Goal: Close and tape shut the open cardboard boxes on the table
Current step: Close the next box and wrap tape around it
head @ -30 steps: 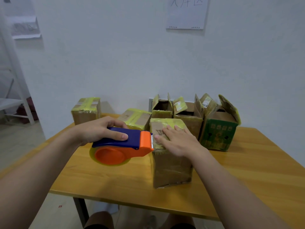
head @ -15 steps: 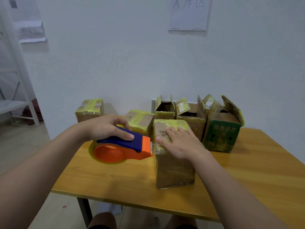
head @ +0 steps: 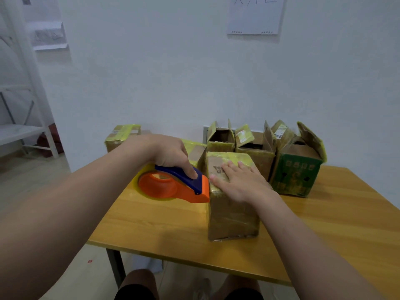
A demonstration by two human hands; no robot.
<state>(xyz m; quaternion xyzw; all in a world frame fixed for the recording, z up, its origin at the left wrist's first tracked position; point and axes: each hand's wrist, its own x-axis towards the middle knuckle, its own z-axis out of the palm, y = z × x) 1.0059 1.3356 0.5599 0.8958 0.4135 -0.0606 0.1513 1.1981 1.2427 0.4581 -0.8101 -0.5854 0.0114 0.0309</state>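
A white wall (head: 151, 83) with a sheet of paper (head: 255, 16) pinned high on it backs a wooden table (head: 335, 224); a white shelf (head: 19, 131) stands off to the left.

The near box (head: 233, 215) stands upright in the middle of the table, close to the front edge. It is taller than it is wide, its long axis is vertical, and its flaps are down under yellowish tape.

The right hand (head: 240, 180) lies flat on the box top. Its fingers are straight and slightly spread, aimed away and to the left, and hold nothing.

The left hand (head: 171, 152) grips the blue handle of the tape dispenser (head: 173, 187), fingers curled over the top and thumb lying along the near side. The dispenser's long axis runs left to right and tilts. Its round orange roll end sits to the left above the tabletop, and its nose slopes down to the right, against the upper left edge of the near box, just beside the right thumb.

Behind, two open boxes (head: 220, 139) stand side by side with flaps up. A green box (head: 296, 176) touches them on the right, also open. Two taped boxes (head: 122, 137) sit at the back left.
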